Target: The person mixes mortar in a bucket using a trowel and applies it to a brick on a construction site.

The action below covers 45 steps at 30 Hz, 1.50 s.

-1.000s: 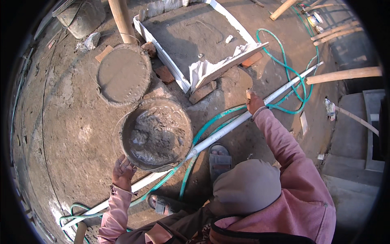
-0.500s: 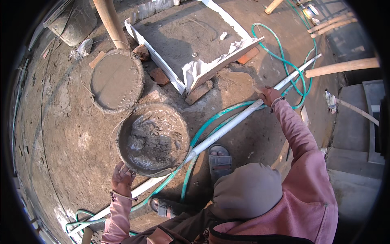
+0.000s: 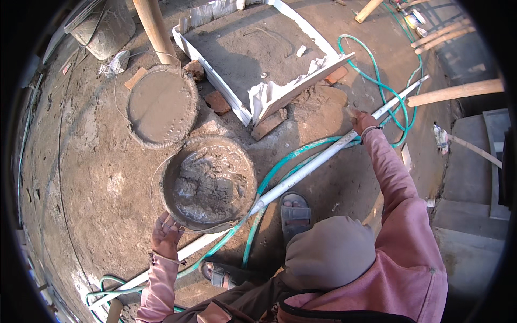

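Observation:
A round bucket (image 3: 249,161) with wet grey-brown mortar (image 3: 212,180) smeared inside stands left of centre. My left hand (image 3: 166,236) is closed at its near left edge, by the thin wire handle (image 3: 152,185); whether the fingers hold rim or wire is hard to see. My right hand (image 3: 364,121) reaches out over a white pipe (image 3: 307,168), fingers curled. Beside those fingertips is a flat, mud-coloured patch (image 3: 327,101); I cannot tell if it is a tool's blade or mud. A second bucket (image 3: 193,110), full of smooth mortar, stands beyond the first.
A white-edged frame (image 3: 212,81) holds a bed of mortar, with bricks (image 3: 217,102) beside it. A green hose (image 3: 291,156) loops around the pipe near my sandalled feet (image 3: 295,215). A wooden post (image 3: 153,29) and a muddy pail (image 3: 102,32) stand at the far left.
My right hand has shifted slightly farther out, away from my body. My left hand stays at the bucket's edge. The whole view has shifted a little.

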### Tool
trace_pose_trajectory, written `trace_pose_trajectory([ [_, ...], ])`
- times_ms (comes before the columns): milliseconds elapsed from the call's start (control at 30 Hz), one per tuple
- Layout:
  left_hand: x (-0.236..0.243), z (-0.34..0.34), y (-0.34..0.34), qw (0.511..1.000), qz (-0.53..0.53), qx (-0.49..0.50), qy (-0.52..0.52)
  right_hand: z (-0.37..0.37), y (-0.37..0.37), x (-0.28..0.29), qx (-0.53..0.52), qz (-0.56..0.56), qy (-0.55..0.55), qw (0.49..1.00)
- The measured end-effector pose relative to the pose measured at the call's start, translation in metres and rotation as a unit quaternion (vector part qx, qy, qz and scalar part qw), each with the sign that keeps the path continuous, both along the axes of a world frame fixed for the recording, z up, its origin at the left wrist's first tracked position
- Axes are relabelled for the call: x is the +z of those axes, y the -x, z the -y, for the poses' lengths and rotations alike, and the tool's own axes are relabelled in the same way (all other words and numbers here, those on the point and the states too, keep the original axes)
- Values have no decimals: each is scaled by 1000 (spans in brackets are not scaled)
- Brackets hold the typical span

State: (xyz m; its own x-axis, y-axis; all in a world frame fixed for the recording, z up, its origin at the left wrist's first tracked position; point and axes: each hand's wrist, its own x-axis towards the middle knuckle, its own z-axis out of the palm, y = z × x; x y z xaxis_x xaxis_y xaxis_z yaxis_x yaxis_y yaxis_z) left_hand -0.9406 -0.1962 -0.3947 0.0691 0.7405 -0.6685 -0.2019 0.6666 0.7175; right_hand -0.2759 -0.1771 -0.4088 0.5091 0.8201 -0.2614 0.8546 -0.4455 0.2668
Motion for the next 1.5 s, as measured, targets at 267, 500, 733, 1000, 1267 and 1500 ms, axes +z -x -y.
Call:
trace_pose_trajectory([
  [267, 0, -2, -8, 1000, -1, -18, 2, 16, -13, -51, -105, -93, -141, 980],
  [500, 0, 1, 0, 1000, -8, -2, -2, -13, 23, -27, -139, -75, -98, 982],
  [733, -1, -3, -6, 1000, -1, -11, -1, 2, -7, -47, -172, -108, -145, 968],
  [1000, -2, -4, -8, 1000, 14, -8, 4, 1, 54, -17, -383, -425, -178, 801],
  [1267, 1, -3, -10, 1000, 6, -6, 3, 16, 103, 12, -426, -452, -159, 767],
  [1500, 0, 0, -3, 1000, 10, -1, -3, 33, 128, 22, -247, -386, -153, 875],
])
